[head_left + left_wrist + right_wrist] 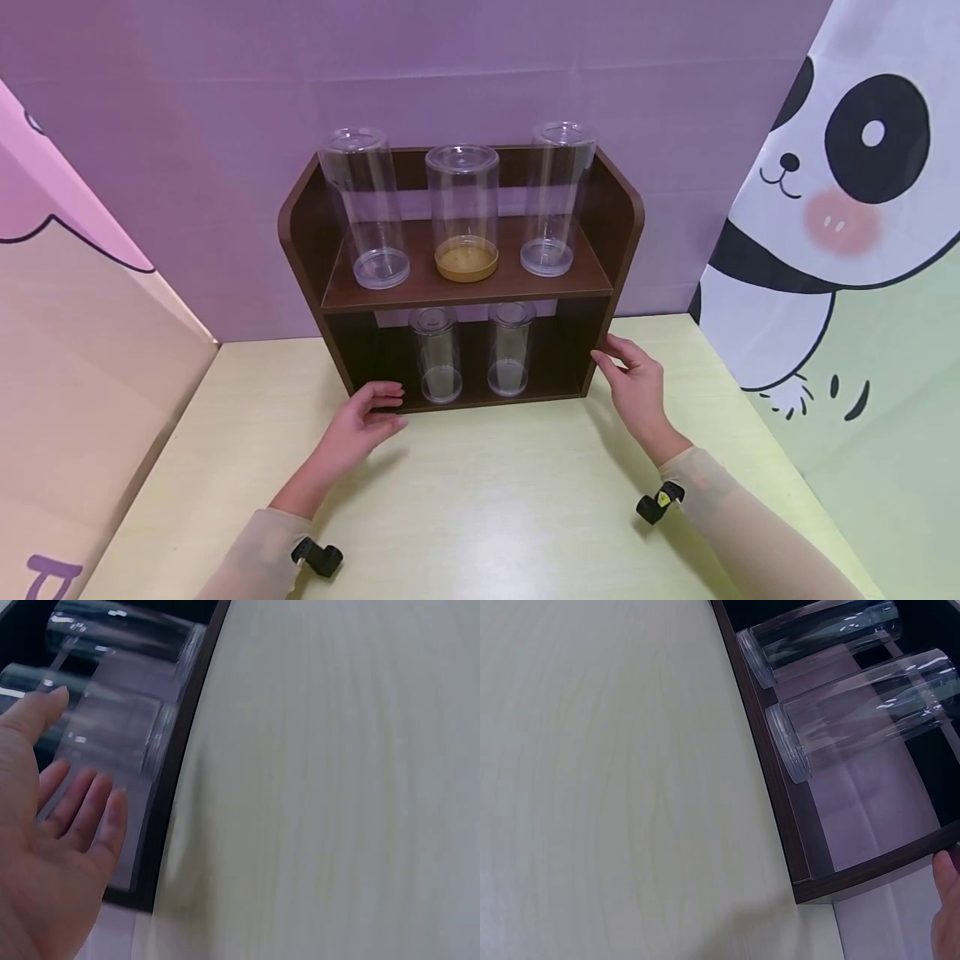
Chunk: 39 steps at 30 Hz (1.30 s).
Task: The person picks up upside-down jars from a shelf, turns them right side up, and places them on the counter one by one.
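Shelf touching right hand, near left hand.

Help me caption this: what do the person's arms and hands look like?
The left sleeve and right sleeve are plain pale beige. The left wrist device and right wrist device are small and black, the latter marked yellow. The left hand and right hand wear no gloves.

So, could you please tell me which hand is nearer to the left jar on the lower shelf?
Left. The left hand is just left of and in front of the left jar; the right hand is farther, at the right side of the rack.
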Available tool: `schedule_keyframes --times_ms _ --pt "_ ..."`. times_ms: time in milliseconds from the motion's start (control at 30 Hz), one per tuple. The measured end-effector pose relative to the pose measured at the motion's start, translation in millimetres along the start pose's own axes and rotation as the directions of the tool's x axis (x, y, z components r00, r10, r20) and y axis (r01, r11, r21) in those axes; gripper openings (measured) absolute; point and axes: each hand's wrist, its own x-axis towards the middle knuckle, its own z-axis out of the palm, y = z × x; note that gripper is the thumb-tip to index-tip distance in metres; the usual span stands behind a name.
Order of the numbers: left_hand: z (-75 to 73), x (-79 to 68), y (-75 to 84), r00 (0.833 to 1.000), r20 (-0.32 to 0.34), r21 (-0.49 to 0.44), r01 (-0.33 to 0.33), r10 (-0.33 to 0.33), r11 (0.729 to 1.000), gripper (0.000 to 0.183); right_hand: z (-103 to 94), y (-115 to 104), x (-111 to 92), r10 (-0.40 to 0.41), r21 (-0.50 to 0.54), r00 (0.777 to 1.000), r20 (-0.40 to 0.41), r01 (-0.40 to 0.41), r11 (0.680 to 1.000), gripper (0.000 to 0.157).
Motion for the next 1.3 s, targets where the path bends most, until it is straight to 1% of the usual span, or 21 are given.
schedule_keyframes --times_ms 233,333,433,633,833,1000,1300 --pt "19.5 18.9 -0.1 0.996 -0.079 0.094 0.043 -0.035 0.995 0.067 2.3 -8.2 -0.5 0.046 -0.017 0.999 -0.01 -0.046 0.999 0.029" --pt "24.8 26.9 -0.9 0.993 -0.105 0.108 0.066 -0.055 0.992 0.073 3.3 -13.6 -0.7 0.066 -0.032 0.998 -0.013 -0.067 0.997 0.03" --pt "28.2 34.8 -2.6 0.99 -0.124 0.096 0.082 -0.07 0.992 0.077 3.5 -16.3 -0.8 0.075 -0.04 0.997 -0.014 -0.076 0.996 0.029" --pt "32.2 46.4 -6.2 0.991 -0.116 0.097 0.076 -0.065 0.992 0.081 0.7 -11.2 -0.4 0.051 -0.031 0.999 0.002 -0.05 0.998 0.029" --pt "38.0 54.6 -6.5 0.992 -0.086 0.123 0.099 -0.089 0.987 0.088 -1.7 -6.1 0.2 0.039 -0.021 0.999 0.008 -0.038 0.999 0.028" --pt "40.9 58.3 -8.9 0.993 -0.076 0.124 0.097 -0.088 0.988 0.091 -1.7 -6.8 -0.2 0.038 -0.036 0.999 0.012 -0.037 0.999 0.028" --pt "43.5 64.7 -11.1 0.989 -0.069 0.105 0.137 -0.13 0.985 0.097 -0.7 -6.0 0.0 0.048 -0.055 0.999 0.011 -0.047 0.997 0.029"
